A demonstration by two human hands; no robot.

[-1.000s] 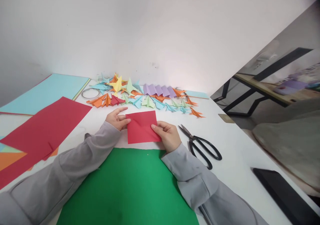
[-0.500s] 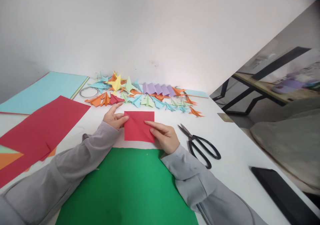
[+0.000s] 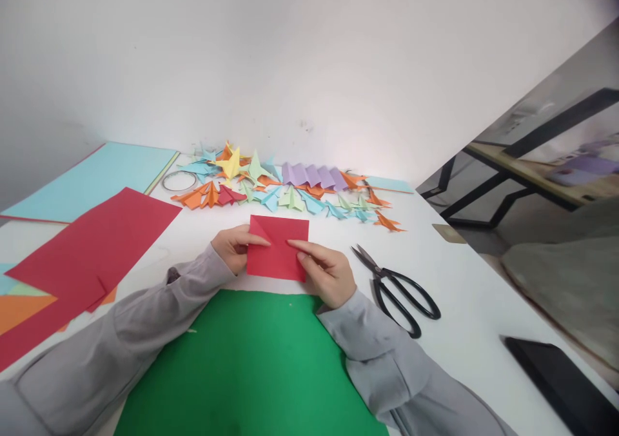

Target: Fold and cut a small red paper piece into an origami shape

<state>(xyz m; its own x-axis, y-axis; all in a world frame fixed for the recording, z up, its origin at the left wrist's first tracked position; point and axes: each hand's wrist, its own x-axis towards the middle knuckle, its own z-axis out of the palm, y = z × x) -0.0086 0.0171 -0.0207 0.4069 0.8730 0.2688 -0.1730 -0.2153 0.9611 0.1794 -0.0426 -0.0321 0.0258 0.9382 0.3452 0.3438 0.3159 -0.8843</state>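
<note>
A square of red paper with a faint diagonal crease is held up between my hands, just beyond the green sheet. My left hand grips its left edge, the index finger lying across the front and the other fingers curled at the edge. On the right side, my right hand pinches the paper, with thumb and index finger on its face. The fingers behind the square are hidden. Black-handled scissors lie to the right of my right hand, blades partly apart.
Folded paper shapes in several colours line the wall side of the table. A wire coil sits left of them. Large red paper and blue sheets lie on the left. A black flat object rests near the right edge.
My left index finger has come down from pointing upward onto the front of the red square. The square is slightly tilted now, and the whole view has shifted a little.
</note>
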